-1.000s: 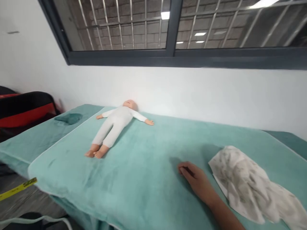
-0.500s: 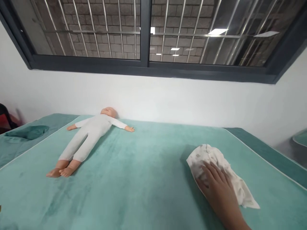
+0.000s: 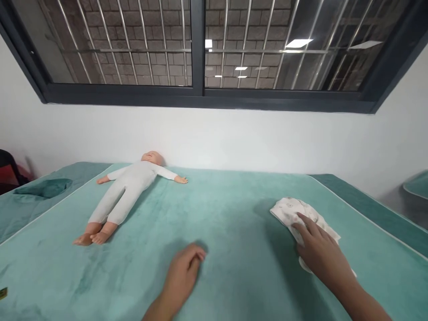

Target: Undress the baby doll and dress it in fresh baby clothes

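A baby doll point(image 3: 126, 191) in a white one-piece lies on its back at the far left of a teal blanket point(image 3: 220, 214), head toward the wall. A crumpled white patterned cloth point(image 3: 294, 211) lies on the right side of the blanket. My right hand point(image 3: 321, 252) rests flat on top of that cloth, fingers stretched and slightly apart. My left hand point(image 3: 182, 278) lies on the bare blanket near the front middle, fingers loosely curled, with nothing in it. The doll is well out of reach of both hands.
A white wall and a barred window point(image 3: 200, 49) run behind the bed. A darker teal sheet point(image 3: 364, 200) shows at the blanket's right edge, and a folded teal piece point(image 3: 43, 188) lies at the far left. A dark red object point(image 3: 8, 171) sits at the left edge.
My left hand has come into view and settled on the blanket. My right hand moved from the bare blanket onto the cloth and stays on it. The view swung right and then steadied.
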`<state>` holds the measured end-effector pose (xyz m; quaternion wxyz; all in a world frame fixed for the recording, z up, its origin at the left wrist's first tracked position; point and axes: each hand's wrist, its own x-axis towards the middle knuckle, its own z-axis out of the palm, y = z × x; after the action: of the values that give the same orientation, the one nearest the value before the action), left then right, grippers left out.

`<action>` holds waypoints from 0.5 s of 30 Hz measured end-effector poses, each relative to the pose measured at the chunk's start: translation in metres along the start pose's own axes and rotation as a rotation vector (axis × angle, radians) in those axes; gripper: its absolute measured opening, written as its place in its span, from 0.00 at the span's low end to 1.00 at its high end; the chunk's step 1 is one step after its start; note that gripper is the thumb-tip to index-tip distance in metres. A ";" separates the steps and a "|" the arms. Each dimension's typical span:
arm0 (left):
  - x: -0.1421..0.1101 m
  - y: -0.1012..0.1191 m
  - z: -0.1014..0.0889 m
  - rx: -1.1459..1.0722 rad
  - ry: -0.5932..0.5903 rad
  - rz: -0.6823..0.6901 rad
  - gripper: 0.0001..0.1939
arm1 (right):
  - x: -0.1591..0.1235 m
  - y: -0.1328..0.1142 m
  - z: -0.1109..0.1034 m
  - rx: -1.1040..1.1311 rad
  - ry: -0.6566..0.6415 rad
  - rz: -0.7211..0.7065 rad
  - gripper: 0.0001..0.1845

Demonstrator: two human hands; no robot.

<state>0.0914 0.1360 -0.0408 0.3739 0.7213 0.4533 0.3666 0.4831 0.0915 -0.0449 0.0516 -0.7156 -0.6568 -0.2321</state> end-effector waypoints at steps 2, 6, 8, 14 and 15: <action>0.013 -0.004 -0.001 -0.058 0.016 -0.157 0.12 | 0.001 0.007 0.002 0.009 -0.027 -0.004 0.19; 0.014 -0.010 0.001 0.019 0.004 -0.120 0.12 | 0.005 0.018 0.004 0.067 -0.067 0.072 0.16; 0.010 -0.011 0.004 0.093 -0.008 -0.054 0.13 | 0.007 0.022 0.005 0.100 -0.096 0.157 0.18; 0.005 -0.015 0.008 0.173 -0.013 -0.004 0.13 | 0.013 0.034 -0.002 0.066 -0.092 0.269 0.16; 0.006 -0.015 0.008 0.177 -0.015 -0.004 0.13 | 0.014 0.035 -0.006 0.059 -0.097 0.278 0.13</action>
<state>0.0946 0.1444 -0.0569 0.3128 0.7535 0.4824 0.3190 0.5156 0.0978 -0.0257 0.0726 -0.8082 -0.5595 -0.1685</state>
